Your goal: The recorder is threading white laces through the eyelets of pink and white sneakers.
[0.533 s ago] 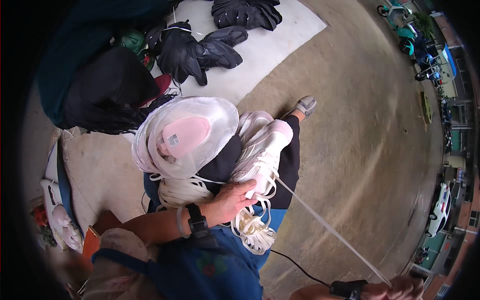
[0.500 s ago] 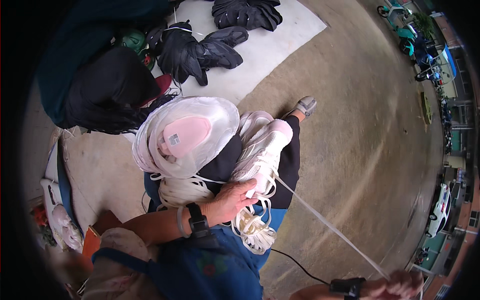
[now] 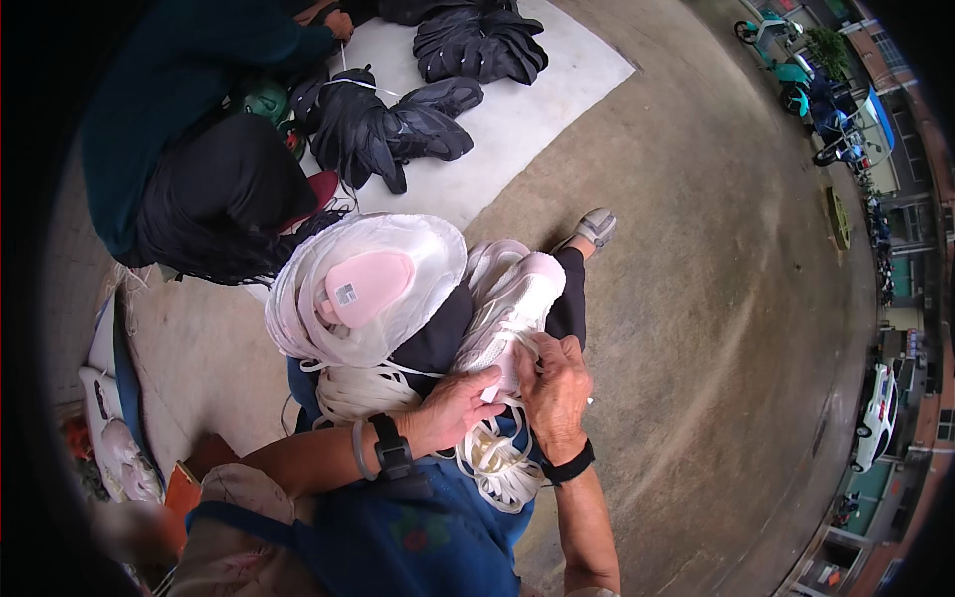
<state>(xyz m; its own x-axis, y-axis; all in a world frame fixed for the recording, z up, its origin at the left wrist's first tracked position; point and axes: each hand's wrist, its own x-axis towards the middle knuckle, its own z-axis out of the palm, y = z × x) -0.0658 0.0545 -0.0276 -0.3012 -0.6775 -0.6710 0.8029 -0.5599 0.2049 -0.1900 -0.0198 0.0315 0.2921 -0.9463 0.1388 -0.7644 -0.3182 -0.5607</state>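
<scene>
A pale pink and white sneaker lies across my lap, its toe pointing away. My left hand grips it near the ankle opening, thumb and fingers on the upper. At the eyelets my right hand is closed, thumb and fingertips pinched round the white shoelace; the fingertips are partly hidden. A loose bundle of off-white laces hangs below the shoe, against my blue apron. Another lace bundle rests left of my left hand.
Pale pink shoe uppers are nested in a stack on my lap. At the upper left sits a person in a dark green sleeve, beside black shoe uppers on a white sheet. Parked scooters stand far right.
My right hand has come from the lower right, where it held a lace stretched taut, up to the shoe's eyelets. My left hand stays on the shoe. The other person's hand now shows at the top.
</scene>
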